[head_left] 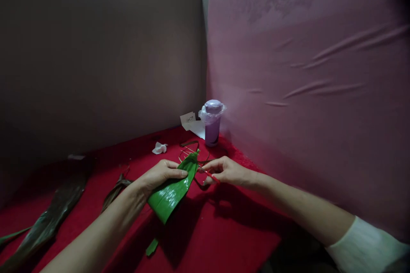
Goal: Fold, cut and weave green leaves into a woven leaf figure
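My left hand (pixel 163 175) pinches a glossy green leaf (pixel 171 198), likely banana leaf, folded into a tapering shape, thumb on top. The narrow end of the leaf points away from me. On its right, my right hand (pixel 222 170) is closed around small scissors (pixel 212 176) with red handles; their blades are at the leaf's edge, and I cannot tell whether they touch it. Several thin toothpicks (pixel 188 151) lie just beyond the leaf tip. A small green leaf scrap (pixel 152 247) rests on the red cloth below.
A purple lidded tumbler (pixel 212 130) with clear plastic around its top stands at the back beside white cards (pixel 192 123). Crumpled tissue (pixel 159 148) lies left of it. Dark, dry leaf strips (pixel 51 217) spread along the left. Panels enclose the red-covered table (pixel 224 239).
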### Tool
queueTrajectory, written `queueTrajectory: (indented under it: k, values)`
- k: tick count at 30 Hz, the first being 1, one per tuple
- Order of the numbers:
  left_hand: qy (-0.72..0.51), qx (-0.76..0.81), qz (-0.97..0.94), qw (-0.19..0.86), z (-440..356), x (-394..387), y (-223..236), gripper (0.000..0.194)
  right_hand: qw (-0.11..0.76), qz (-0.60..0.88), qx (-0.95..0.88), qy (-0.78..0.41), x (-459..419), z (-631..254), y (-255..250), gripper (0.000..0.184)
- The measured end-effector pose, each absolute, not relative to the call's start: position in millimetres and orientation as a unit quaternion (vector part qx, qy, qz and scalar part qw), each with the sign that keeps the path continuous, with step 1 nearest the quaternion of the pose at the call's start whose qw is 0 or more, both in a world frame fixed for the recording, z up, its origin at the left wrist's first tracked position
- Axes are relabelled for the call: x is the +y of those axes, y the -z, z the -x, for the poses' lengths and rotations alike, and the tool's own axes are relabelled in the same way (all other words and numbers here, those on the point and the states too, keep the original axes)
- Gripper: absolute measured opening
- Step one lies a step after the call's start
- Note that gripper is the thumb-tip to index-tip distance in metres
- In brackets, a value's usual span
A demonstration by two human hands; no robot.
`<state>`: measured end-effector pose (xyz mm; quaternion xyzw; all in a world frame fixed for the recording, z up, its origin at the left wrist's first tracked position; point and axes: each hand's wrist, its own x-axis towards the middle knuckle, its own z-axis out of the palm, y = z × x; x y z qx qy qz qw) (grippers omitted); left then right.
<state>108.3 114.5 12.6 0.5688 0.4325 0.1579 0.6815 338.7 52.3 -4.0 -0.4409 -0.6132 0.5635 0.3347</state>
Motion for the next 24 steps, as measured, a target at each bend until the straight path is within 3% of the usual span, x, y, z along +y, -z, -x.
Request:
queueTrajectory:
  k: [6,15,24]
  values:
    - [-0.129,0.425,-0.582,0.681,-123,127,-4,0.023,0.363,0.442,-0.600,-0.560,50,-349,23,0.036]
    - [-0.101,0.415,-0.603,0.674,-141,132,-3,0.023,0.350,0.458,-0.603,-0.551,45,-358,13,0.044]
    - [-0.100,0.416,-0.614,0.663,-145,131,-8,0.022,0.360,0.445,-0.605,-0.553,44,-363,16,0.034]
